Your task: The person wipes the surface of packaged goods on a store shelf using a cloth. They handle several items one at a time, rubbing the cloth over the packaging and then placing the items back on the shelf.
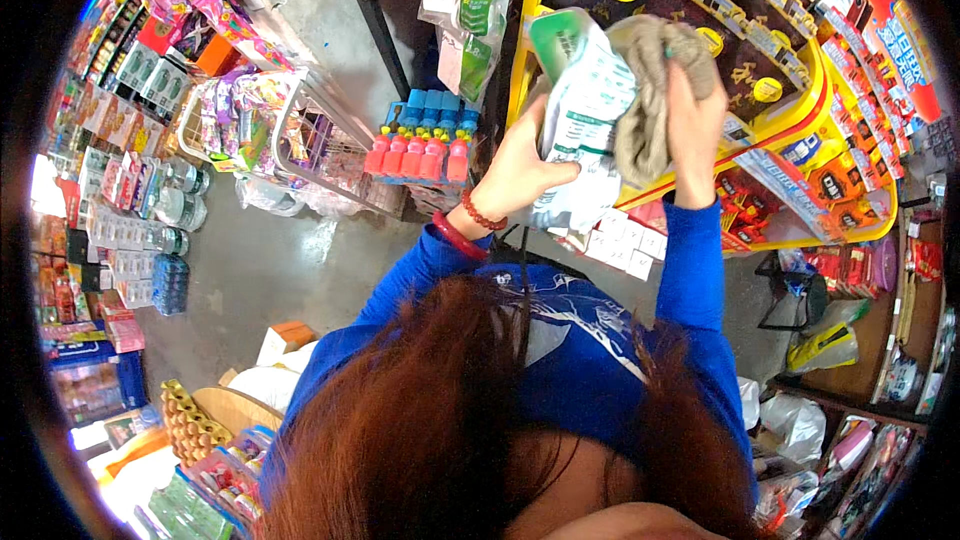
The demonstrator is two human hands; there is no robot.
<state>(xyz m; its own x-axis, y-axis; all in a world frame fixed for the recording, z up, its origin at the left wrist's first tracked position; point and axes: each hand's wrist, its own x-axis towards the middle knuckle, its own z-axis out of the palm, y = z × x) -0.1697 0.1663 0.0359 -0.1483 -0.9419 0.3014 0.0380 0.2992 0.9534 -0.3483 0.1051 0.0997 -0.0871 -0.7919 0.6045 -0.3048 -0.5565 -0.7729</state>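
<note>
My left hand (517, 165), with a red bead bracelet and a red bangle at its wrist, grips a white plastic package (589, 120) with green print and a green corner. Just to its right, my right hand (694, 124) holds a folded grey-brown cloth (649, 90) against the package's side. Both things are in front of a yellow-edged display rack (795, 120) with dark printed packs. The fingers behind the package and part of those on the cloth are hidden.
Pink and blue bottles (416, 157) stand left of my left hand. Green-and-white packs (480, 4) hang above. A white wire basket (281, 124) of wrapped goods is at the left, shelves of goods line both sides, and egg trays (187, 424) lie at the lower left.
</note>
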